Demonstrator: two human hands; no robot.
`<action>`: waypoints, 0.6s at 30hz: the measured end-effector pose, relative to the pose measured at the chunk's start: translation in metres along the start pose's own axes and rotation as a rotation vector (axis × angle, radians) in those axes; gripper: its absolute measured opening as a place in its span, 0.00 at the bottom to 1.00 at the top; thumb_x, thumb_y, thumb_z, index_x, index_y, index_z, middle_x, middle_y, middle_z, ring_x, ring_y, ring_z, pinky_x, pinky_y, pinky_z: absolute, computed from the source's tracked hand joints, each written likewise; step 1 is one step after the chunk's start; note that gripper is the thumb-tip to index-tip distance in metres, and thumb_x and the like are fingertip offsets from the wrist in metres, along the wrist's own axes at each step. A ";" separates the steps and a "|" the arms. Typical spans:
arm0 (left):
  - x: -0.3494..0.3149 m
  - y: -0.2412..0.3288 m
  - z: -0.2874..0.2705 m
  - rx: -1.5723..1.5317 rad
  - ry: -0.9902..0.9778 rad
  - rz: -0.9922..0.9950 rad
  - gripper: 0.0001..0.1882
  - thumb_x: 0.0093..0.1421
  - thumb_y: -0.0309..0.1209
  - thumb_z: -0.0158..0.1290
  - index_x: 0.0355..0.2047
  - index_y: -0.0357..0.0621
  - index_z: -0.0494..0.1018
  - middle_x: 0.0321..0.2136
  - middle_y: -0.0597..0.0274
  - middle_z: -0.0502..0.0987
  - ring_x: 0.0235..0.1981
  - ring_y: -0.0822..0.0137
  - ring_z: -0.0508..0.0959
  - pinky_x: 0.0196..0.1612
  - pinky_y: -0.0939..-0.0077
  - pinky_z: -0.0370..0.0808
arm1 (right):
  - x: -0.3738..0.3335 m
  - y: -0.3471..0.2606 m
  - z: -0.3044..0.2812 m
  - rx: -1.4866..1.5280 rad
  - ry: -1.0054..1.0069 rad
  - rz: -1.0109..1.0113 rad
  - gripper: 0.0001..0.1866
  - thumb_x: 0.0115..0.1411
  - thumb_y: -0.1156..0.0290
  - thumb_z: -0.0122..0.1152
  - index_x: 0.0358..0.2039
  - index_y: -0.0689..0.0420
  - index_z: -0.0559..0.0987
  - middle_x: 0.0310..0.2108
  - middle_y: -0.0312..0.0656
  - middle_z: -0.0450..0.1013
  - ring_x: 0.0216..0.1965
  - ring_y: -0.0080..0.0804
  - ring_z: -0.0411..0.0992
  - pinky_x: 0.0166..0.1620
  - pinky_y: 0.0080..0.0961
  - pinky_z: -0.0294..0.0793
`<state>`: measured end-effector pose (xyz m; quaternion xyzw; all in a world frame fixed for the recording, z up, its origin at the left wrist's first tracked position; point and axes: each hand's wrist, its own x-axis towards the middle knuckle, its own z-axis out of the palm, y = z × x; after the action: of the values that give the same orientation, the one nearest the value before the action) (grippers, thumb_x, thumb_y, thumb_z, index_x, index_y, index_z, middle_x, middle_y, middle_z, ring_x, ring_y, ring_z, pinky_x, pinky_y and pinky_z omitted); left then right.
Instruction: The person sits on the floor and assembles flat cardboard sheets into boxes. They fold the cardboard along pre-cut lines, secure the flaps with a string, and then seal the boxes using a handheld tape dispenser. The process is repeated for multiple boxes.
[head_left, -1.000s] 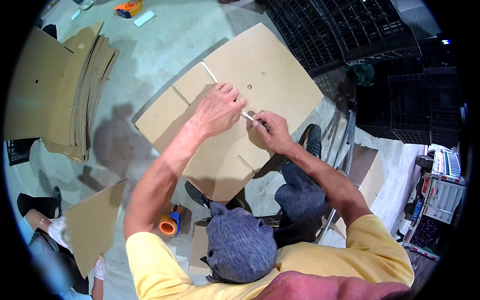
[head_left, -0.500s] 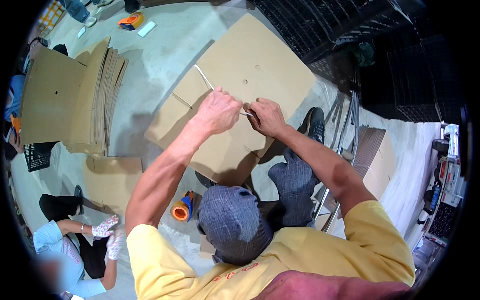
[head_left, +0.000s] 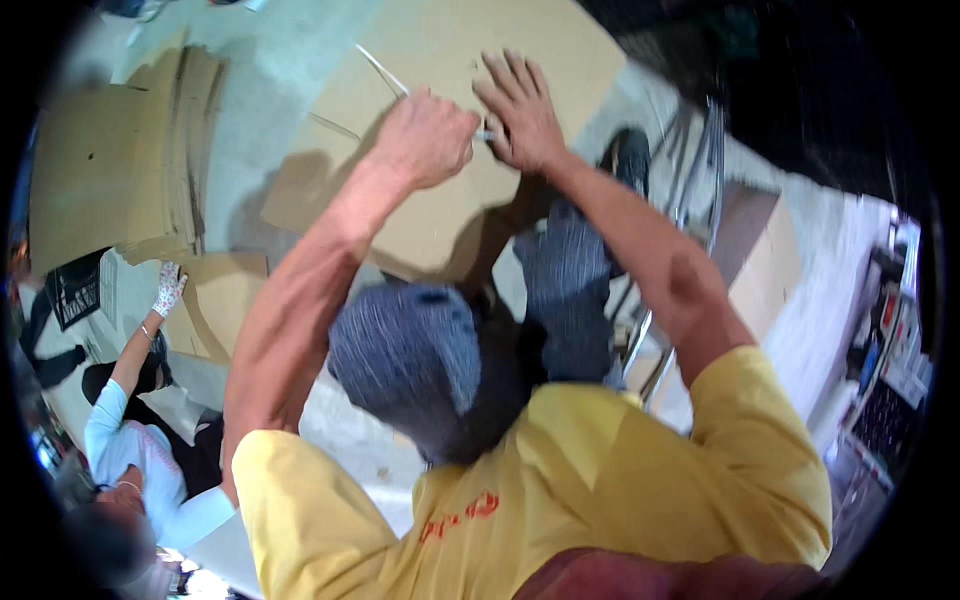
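Note:
A brown cardboard sheet (head_left: 400, 225) lies in front of my knees, with slits cut in it. My left hand (head_left: 425, 138) is closed in a fist above it, around a narrow white strap (head_left: 380, 68). One length of the strap sticks out past the fist toward the upper left. A short piece comes out on the other side, toward my right thumb. My right hand (head_left: 522, 115) is open, fingers spread over the cardboard, its thumb side beside the strap's short end. Whether the thumb touches the strap, I cannot tell.
Upright cardboard sheets (head_left: 120, 165) stand at the left, with another flat piece (head_left: 225, 290) below them. A co-worker in a light blue shirt (head_left: 130, 440) sits at the lower left. Black crates (head_left: 790, 120) fill the upper right. Metal poles (head_left: 712, 180) and folded cardboard (head_left: 765, 250) lie right.
My right hand has gone from closed on the strap to spread fingers. The whole view has shifted, scene and hands sitting higher. The co-worker's gloved hand now reaches to the flat cardboard.

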<state>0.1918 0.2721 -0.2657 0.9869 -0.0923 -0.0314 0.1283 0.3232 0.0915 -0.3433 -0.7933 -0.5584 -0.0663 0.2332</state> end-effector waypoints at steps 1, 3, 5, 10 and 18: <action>-0.005 0.006 -0.004 0.013 0.109 0.059 0.06 0.57 0.31 0.57 0.28 0.43 0.78 0.22 0.50 0.81 0.29 0.46 0.82 0.43 0.52 0.73 | -0.003 0.000 -0.002 0.003 0.074 -0.058 0.29 0.60 0.63 0.57 0.62 0.54 0.74 0.76 0.53 0.54 0.77 0.62 0.47 0.76 0.61 0.42; -0.005 0.019 -0.012 0.035 0.014 0.010 0.07 0.59 0.32 0.56 0.28 0.42 0.78 0.22 0.50 0.81 0.28 0.46 0.82 0.43 0.52 0.73 | -0.010 -0.001 -0.007 0.010 0.043 -0.052 0.28 0.60 0.63 0.56 0.62 0.53 0.74 0.77 0.52 0.52 0.77 0.62 0.46 0.77 0.60 0.41; -0.001 0.026 -0.025 0.038 -0.098 -0.029 0.08 0.60 0.32 0.55 0.28 0.42 0.77 0.21 0.49 0.80 0.27 0.47 0.82 0.41 0.53 0.73 | -0.005 -0.003 -0.008 0.017 0.020 -0.054 0.28 0.62 0.63 0.54 0.63 0.53 0.74 0.78 0.52 0.51 0.78 0.61 0.44 0.77 0.59 0.40; -0.046 0.061 -0.079 -0.190 0.018 -0.061 0.12 0.63 0.36 0.57 0.31 0.39 0.79 0.22 0.47 0.80 0.29 0.43 0.82 0.44 0.47 0.75 | 0.024 0.006 0.013 0.008 0.072 -0.040 0.24 0.64 0.65 0.53 0.61 0.55 0.76 0.74 0.55 0.58 0.76 0.62 0.49 0.77 0.56 0.44; -0.180 0.049 -0.039 -0.767 0.514 -0.737 0.04 0.65 0.26 0.58 0.35 0.38 0.76 0.21 0.63 0.77 0.25 0.69 0.77 0.31 0.70 0.73 | 0.047 0.040 0.036 0.200 0.150 0.073 0.20 0.76 0.63 0.43 0.52 0.62 0.80 0.60 0.55 0.74 0.62 0.54 0.69 0.66 0.50 0.65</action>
<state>0.0103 0.2696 -0.2081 0.8129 0.3089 0.1350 0.4750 0.3714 0.1366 -0.3702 -0.7787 -0.5139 -0.0611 0.3546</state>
